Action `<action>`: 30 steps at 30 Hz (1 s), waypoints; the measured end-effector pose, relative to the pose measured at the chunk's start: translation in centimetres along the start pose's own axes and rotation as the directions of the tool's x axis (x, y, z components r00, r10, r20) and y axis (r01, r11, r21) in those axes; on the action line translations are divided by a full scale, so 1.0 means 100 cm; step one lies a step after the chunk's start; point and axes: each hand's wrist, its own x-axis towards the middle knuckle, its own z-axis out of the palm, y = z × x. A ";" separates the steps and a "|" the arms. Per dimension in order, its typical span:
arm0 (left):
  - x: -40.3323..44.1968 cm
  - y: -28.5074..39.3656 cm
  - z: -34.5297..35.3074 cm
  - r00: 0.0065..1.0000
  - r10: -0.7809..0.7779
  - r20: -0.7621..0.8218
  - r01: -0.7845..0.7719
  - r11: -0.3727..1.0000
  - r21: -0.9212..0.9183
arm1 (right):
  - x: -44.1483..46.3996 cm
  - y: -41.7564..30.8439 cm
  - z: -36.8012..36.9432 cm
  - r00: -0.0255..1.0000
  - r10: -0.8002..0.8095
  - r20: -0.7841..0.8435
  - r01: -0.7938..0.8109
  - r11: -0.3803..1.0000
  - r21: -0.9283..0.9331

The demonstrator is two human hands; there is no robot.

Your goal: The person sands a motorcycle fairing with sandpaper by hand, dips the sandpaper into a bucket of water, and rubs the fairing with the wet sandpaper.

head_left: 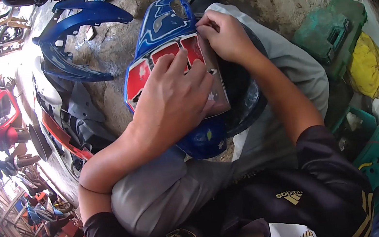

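Between your legs (pixel 154 192), the panel (pixel 157 35) looks partly worked, pale patches (pixel 143 70) showing but red and blue paint (pixel 135 85) remaining; your left hand (pixel 169 97) overlies it, grip unclear, your right hand (pixel 225 37) pinching its far right edge.

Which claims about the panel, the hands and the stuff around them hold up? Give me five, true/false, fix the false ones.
1. The left hand is over the red area of the blue-and-red panel. True.
2. Both hands wear gloves. False: both are bare.
3. The right hand is at the panel's edge. True.
4. A green case lies toward the right of the picture. True.
5. The loose curved part at the picture's left is yellow. False: that curved part is blue.
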 end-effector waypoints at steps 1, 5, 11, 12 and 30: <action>-0.001 0.000 -0.001 1.000 0.021 -0.001 -0.021 0.999 0.038 | -0.008 -0.001 -0.001 1.000 -0.024 -0.019 0.024 1.000 -0.012; -0.001 -0.001 0.003 0.998 0.043 -0.036 -0.040 0.995 0.094 | -0.016 0.008 -0.001 0.996 -0.088 -0.027 0.088 0.996 -0.006; -0.006 -0.003 0.004 0.997 0.053 -0.060 -0.050 0.997 0.050 | -0.023 0.015 0.000 0.999 -0.051 -0.017 0.051 0.999 0.005; -0.004 -0.004 0.005 0.995 0.061 -0.075 -0.057 0.997 0.049 | -0.027 0.016 -0.002 0.998 -0.066 -0.002 0.066 0.998 0.023; -0.003 -0.013 0.005 0.989 0.110 -0.103 -0.103 0.992 0.076 | -0.031 0.005 0.000 0.996 -0.083 -0.017 0.083 0.996 0.009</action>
